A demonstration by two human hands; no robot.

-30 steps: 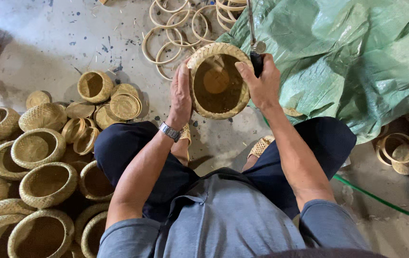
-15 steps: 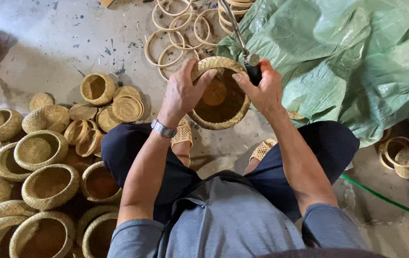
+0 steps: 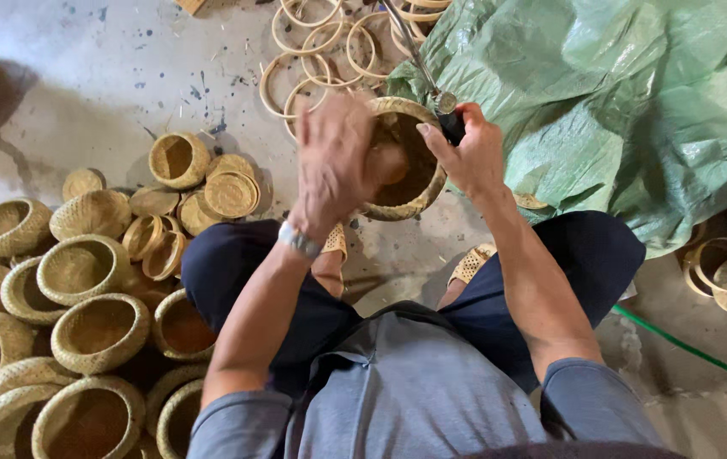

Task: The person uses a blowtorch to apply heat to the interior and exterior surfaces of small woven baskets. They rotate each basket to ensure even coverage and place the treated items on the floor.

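Note:
A small round woven basket [image 3: 414,174] is held up in front of me, its opening toward the camera. My left hand [image 3: 334,161], blurred with motion, covers the basket's left rim and grips it; a watch is on that wrist. My right hand [image 3: 465,153] is closed on the black handle of a thin metal tool [image 3: 419,59], which points up and away, and its fingers also rest on the basket's right rim. I am seated on the concrete floor with my knees apart.
Several woven baskets [image 3: 83,314] are heaped on the floor at my left. Loose cane rings [image 3: 312,51] lie ahead. A green plastic sack [image 3: 619,102] fills the upper right. More rings [image 3: 721,268] and a green cord [image 3: 687,348] lie at right.
The basket has been turned and shifted slightly right and up. My left hand has slid over its left rim and is moving fast. The right hand keeps hold of the tool.

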